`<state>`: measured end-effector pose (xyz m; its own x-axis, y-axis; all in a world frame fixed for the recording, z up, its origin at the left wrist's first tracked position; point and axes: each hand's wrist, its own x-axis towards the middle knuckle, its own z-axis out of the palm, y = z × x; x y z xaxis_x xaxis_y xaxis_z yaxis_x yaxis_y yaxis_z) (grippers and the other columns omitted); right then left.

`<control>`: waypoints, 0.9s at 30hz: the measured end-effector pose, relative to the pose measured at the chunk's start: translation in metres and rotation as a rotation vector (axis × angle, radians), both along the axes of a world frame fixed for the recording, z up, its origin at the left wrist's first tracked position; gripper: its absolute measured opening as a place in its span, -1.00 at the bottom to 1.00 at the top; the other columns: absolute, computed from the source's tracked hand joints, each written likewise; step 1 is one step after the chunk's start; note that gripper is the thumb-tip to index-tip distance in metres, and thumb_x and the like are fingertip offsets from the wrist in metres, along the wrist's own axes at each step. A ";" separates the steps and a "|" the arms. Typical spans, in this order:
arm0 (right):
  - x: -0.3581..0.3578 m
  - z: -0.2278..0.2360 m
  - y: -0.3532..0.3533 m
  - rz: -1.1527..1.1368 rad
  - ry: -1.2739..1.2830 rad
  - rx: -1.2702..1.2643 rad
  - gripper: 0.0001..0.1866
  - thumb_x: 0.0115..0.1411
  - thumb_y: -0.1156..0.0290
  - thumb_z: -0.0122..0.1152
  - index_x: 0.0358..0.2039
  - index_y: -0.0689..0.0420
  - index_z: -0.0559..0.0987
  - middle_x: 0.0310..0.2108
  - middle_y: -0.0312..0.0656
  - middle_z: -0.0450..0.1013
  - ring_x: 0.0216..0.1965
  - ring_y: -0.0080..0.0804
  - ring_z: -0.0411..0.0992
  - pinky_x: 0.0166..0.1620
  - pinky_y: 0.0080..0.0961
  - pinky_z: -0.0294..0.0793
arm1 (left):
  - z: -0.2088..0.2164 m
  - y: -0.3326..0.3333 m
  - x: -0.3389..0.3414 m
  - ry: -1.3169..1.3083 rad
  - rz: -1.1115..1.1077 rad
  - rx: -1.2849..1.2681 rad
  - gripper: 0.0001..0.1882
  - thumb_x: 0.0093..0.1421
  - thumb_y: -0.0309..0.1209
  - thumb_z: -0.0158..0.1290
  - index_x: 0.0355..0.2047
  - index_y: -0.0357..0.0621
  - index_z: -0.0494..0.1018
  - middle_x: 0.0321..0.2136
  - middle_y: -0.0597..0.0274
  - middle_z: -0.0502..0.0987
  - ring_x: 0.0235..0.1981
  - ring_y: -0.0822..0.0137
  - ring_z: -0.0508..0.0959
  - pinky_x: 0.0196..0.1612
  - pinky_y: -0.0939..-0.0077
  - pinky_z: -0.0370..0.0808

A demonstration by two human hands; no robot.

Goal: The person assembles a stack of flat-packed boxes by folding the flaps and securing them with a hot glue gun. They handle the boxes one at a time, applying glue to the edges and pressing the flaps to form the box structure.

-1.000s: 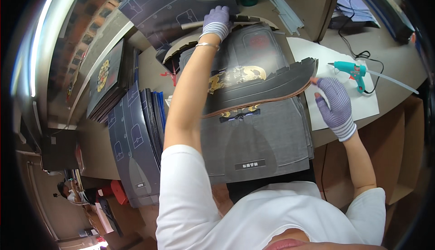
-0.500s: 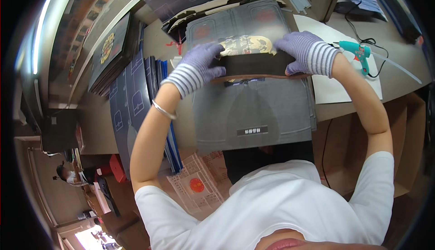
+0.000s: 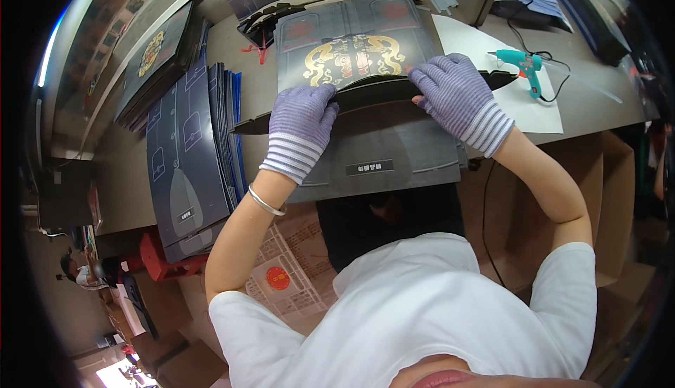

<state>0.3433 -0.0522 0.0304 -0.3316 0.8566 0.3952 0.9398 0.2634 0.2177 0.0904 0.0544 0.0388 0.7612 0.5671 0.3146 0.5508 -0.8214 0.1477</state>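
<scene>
A dark grey cardboard sheet with a gold dragon-like print (image 3: 355, 57) lies in front of me on the desk. Across it runs a long black cardboard flap (image 3: 376, 94), bowed, its pointed ends jutting out past both hands. My left hand (image 3: 301, 124), in a purple glove with a striped cuff, grips the flap left of the print. On the right, my gloved right hand (image 3: 457, 92) has its fingers bent over the same flap; the fingertips' undersides are hidden. Nearer my body lies a grey lower panel (image 3: 394, 152) bearing a small black label.
Right of the sheet, a teal glue gun (image 3: 524, 66) with a cable lies by white paper (image 3: 545, 113). Dark folded cardboard pieces (image 3: 186, 142) stand stacked at left, near printed boxes (image 3: 151, 68). Below the desk edge at right is an open carton (image 3: 555, 156).
The black flap stood as a broad band between my hands; now it shows narrower and bowed, its ends projecting outward. More of the gold print shows. The whole view has shifted slightly.
</scene>
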 end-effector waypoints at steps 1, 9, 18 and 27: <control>0.000 -0.003 -0.001 0.015 0.017 0.050 -0.61 0.20 0.15 0.18 -0.08 0.14 0.57 -0.20 -0.20 0.55 -0.15 -0.30 0.47 -0.03 -0.28 0.41 | -0.002 -0.002 -0.001 -0.016 -0.002 0.021 -0.84 0.10 -0.41 0.15 -0.29 -0.12 0.52 -0.46 0.11 0.56 -0.33 0.08 0.54 -0.14 0.19 0.42; 0.011 0.006 -0.002 0.124 0.291 -0.059 -0.82 0.17 0.30 0.22 -0.23 0.02 0.60 -0.44 -0.20 0.56 -0.37 -0.23 0.52 -0.26 -0.26 0.46 | 0.000 -0.005 -0.006 -0.113 -0.042 -0.053 -0.82 0.03 -0.41 0.22 -0.32 -0.11 0.56 -0.45 0.15 0.59 -0.32 0.11 0.55 -0.10 0.22 0.43; 0.015 0.005 0.021 0.154 0.477 -0.296 -0.74 0.14 0.38 0.16 -0.14 0.04 0.60 -0.35 -0.17 0.58 -0.27 -0.11 0.54 -0.11 -0.29 0.53 | -0.008 0.006 0.002 -0.181 -0.014 -0.477 -0.80 0.04 -0.42 0.21 -0.30 -0.18 0.57 -0.41 0.04 0.60 -0.35 0.09 0.59 -0.19 0.30 0.54; 0.000 -0.008 -0.001 0.218 0.132 0.153 -0.73 0.10 0.44 0.15 -0.16 0.05 0.62 -0.23 -0.27 0.57 -0.23 -0.36 0.50 -0.11 -0.34 0.45 | -0.007 -0.001 0.003 -0.148 0.050 -0.402 -0.81 0.04 -0.39 0.20 -0.32 -0.17 0.57 -0.42 0.05 0.61 -0.35 0.11 0.61 -0.17 0.31 0.55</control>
